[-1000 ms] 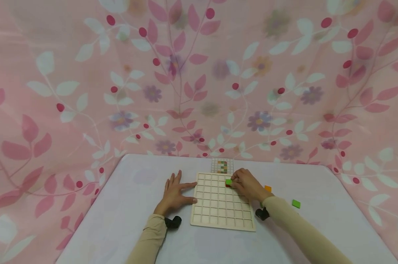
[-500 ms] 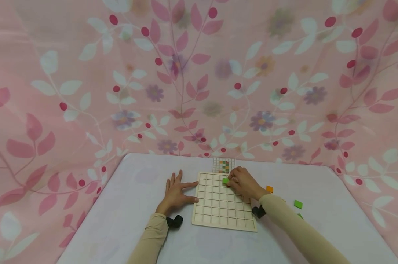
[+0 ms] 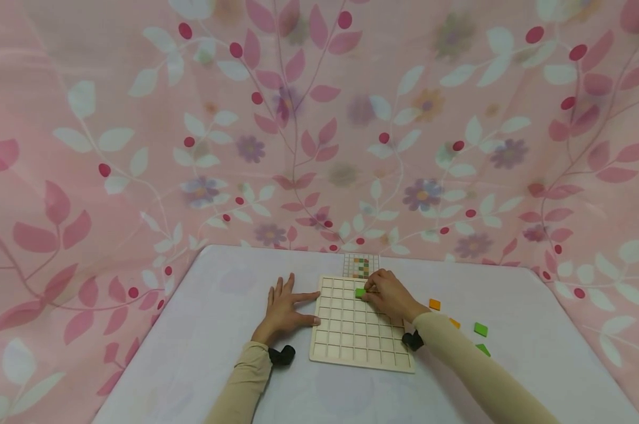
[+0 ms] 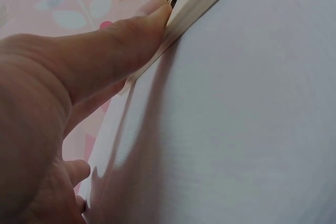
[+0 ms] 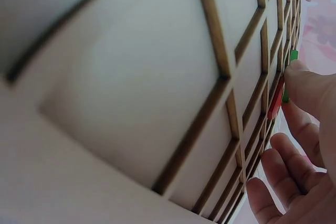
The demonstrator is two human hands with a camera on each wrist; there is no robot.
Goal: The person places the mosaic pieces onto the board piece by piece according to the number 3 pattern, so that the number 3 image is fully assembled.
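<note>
A pale wooden grid board (image 3: 346, 341) lies on the white table. My right hand (image 3: 392, 296) pinches a small green tile (image 3: 360, 292) between thumb and fingers at the board's far rows. In the right wrist view, a red tile (image 5: 275, 103) lies in the grid beside the green one, close to the fingertips; the hand covers it in the head view. My left hand (image 3: 284, 312) is spread at the board's left edge, with thumb and index fingertip at the rim. Its thumb (image 4: 121, 51) presses the wooden edge in the left wrist view.
Behind the board lies a card (image 3: 361, 266) printed with a grid of coloured squares. To the right are loose tiles: an orange tile (image 3: 434, 304), a green tile (image 3: 480, 329), and others partly behind the right sleeve (image 3: 473, 359). A floral curtain (image 3: 319, 147) hangs behind the table.
My right hand has shifted left over the board with the green tile, roughly one cell. Red that showed under the tile in the head view is now covered. The left hand keeps its place.
</note>
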